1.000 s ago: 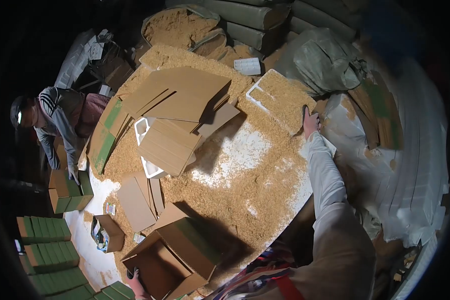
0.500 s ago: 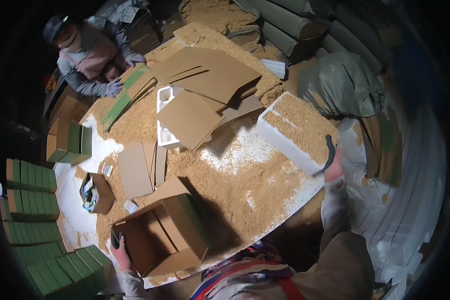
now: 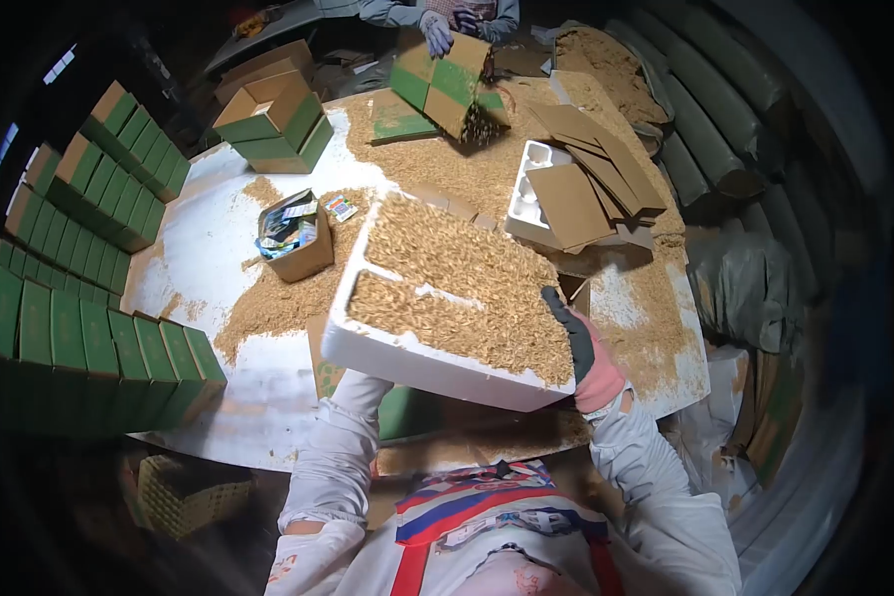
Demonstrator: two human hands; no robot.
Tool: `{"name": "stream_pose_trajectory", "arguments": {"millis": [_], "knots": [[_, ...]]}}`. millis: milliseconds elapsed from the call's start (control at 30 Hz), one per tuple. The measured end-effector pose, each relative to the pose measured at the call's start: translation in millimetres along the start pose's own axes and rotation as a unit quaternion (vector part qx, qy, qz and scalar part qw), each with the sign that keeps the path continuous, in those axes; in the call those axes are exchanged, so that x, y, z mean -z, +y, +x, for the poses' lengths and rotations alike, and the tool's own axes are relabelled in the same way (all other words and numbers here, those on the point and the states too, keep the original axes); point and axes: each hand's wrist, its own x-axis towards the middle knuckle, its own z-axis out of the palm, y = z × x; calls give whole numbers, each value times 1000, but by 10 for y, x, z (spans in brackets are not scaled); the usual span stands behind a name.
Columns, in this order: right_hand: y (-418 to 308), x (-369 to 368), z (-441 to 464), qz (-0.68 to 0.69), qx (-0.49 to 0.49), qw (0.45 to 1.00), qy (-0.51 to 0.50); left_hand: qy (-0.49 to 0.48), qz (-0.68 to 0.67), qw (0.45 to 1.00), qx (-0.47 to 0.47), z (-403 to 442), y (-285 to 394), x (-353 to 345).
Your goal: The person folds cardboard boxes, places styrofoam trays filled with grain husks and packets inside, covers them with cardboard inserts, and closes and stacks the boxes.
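A white foam box (image 3: 447, 372), filled with loose tan husk-like material (image 3: 467, 268), is tilted in front of me. My right hand (image 3: 591, 363), in a pink and dark glove, grips its right end with fingers over the rim. My left sleeve (image 3: 353, 407) reaches up to the box's lower left side. The left hand itself is hidden behind or under the box, so its fingers do not show. Below the box, mostly covered, is a green and brown cardboard carton (image 3: 407, 417); I cannot tell whether the two touch.
Across the husk-strewn table (image 3: 268, 397), a co-worker's gloved hand (image 3: 435, 35) holds a tipped carton (image 3: 447, 84) with husks falling out. Nearby are a small box of packets (image 3: 303, 253), cardboard sheets (image 3: 571, 204) and another white foam tray (image 3: 531, 189). Green cartons (image 3: 99, 338) are stacked left.
The foam box has moved from the right side to in front of me, over the carton. My left hand has left the carton's edge. The co-worker now holds up a tipped carton.
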Motion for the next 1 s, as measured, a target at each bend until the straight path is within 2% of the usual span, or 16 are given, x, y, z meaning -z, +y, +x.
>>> {"name": "stream_pose_trajectory", "arguments": {"millis": [67,100,133,200,233,333,400,467,600,633,700,767,833,900,933,1000], "knots": [[29,38,45,219,-243,945,-5,-13,-44,999,-9,136,-128,128],[-162,0,48,256,-268,927,52,-5,-58,998,9,245,-297,140],[-253,56,35,196,-215,956,31,46,-118,988,94,301,-587,47],[-166,159,12,163,-182,968,59,174,61,982,-44,255,-654,-133],[-68,180,4,130,-181,973,67,77,-42,993,76,244,-403,-66],[430,222,49,-71,-112,991,33,128,11,991,22,238,-526,-191],[432,95,1,-285,-149,944,73,39,-12,999,31,222,-283,-115],[433,40,-45,-425,3,899,108,72,14,997,-22,276,-637,-166],[13,302,71,-507,183,828,153,130,31,983,128,35,-148,-115],[167,519,174,-446,90,870,188,132,23,984,115,-25,-166,-31],[786,1000,234,-473,-91,856,188,162,-1,982,99,-167,-87,90],[1448,1211,23,-584,-298,749,94,178,3,980,91,-226,-96,221],[2138,1284,-219,-647,-327,689,22,179,72,975,112,-260,-151,288],[2444,1198,-261,-574,-267,771,66,205,76,967,134,-287,-319,262],[2466,1146,-177,-543,-274,793,30,175,133,949,228,-257,-90,256],[2344,1080,50,-496,-211,841,37,166,116,959,197,-251,117,199]]}}
